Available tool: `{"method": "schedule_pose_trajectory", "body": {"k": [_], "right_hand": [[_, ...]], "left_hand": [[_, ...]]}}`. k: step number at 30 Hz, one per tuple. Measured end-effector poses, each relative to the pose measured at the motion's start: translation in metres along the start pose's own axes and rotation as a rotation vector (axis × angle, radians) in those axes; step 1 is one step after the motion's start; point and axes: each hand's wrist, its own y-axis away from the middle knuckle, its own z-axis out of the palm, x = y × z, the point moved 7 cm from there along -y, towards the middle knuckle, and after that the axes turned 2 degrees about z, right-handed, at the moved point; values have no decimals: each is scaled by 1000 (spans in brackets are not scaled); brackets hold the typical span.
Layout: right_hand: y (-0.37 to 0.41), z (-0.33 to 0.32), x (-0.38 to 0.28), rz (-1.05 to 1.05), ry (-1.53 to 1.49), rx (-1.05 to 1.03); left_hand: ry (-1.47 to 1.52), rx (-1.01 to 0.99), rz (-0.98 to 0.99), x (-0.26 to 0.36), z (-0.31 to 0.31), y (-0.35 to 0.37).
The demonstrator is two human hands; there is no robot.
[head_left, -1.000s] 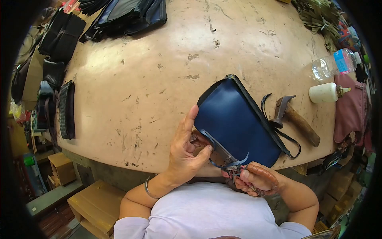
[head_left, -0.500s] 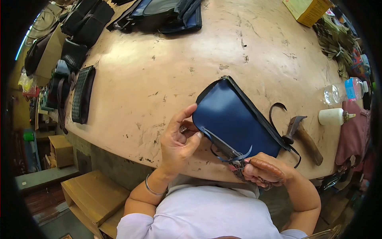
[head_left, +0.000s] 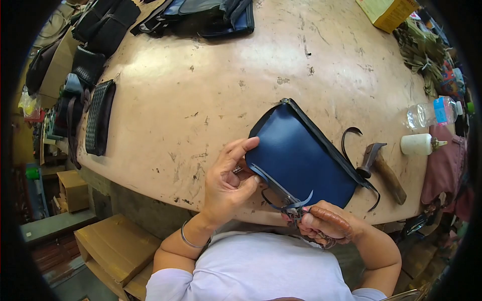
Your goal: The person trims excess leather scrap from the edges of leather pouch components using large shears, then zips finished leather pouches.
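A dark blue leather pouch [head_left: 301, 155] with a black zipper edge lies tilted at the table's front. My left hand [head_left: 228, 180] grips its left end, index finger on top and thumb at the lower edge. In my right hand [head_left: 324, 223] is a pair of scissors [head_left: 292, 203] with brown wrapped handles. Their long blades run along the pouch's lower edge toward my left thumb. A thin blue strip [head_left: 304, 201] curls over the scissors near the pivot. Part of the handles is hidden by my fingers.
Right of the pouch lies a hammer [head_left: 382, 173], with a white glue bottle [head_left: 415, 144] and a clear plastic bottle [head_left: 424, 115] farther right. A woven black pouch [head_left: 100, 118] sits at the left edge, and dark blue bags [head_left: 201, 17] at the back. Cardboard boxes [head_left: 118, 246] stand below left.
My left index finger has shifted a little right onto the pouch. The scissors and right hand have moved slightly left, and the blue strip with them. The view has shifted slightly.
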Motion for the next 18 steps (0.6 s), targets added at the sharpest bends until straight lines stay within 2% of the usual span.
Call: {"method": "schedule_pose_trajectory", "body": {"k": [3,6,8,11,15,18], "right_hand": [[-4,-1,-11,-81,134,20],[-7,-3,-22,-115,224,17],[-6,-6,-21,-115,266,17],[-1,-5,-21,-108,226,-3],[-3,5,-12,5,45,-39],[-5,15,-1,50,-128,-67]], "left_hand": [[-85,107,137,-1,-13,10],[-32,175,171,-2,-20,15],[-54,131,150,1,-22,15],[-57,47,74,2,-24,13],[-10,-59,-23,2,-24,10],[-70,-95,-18,7,-21,9]]}}
